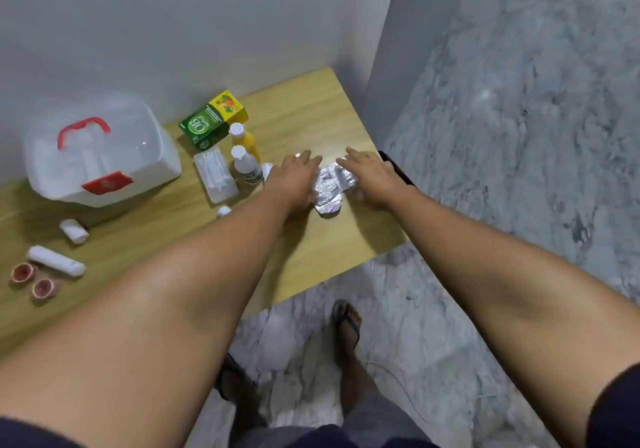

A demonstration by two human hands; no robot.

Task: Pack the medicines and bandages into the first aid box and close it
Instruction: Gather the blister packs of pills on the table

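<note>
Head view looks down on a wooden desk set against a grey wall, with both bare forearms reaching out over it. A loose heap of silver foil blister strips lies on the desk between the two hands. The left hand rests palm down at the left edge of the strips, its fingers spread and pointing away, touching or just over the foil; they are released, not closed on anything. The right hand lies at the right edge of the same heap, fingers likewise extended and flat, tips near the far corner of the strips, with nothing grasped. The foil shows in the gap between the two hands and pokes out below the left palm.

The first aid box, translucent white with a red handle and red latch, stands closed at the left of the desk, well apart from the hands. Beside it stand a green and yellow carton, a yellow bottle and a white bottle, both white-capped, and a clear pack of cotton swabs. Two white bandage rolls and two small reddish tape rolls lie near the left desk edge. A dark object sits at the right desk edge behind the right wrist, too hidden to tell. Sandalled feet stand on marble floor below
</note>
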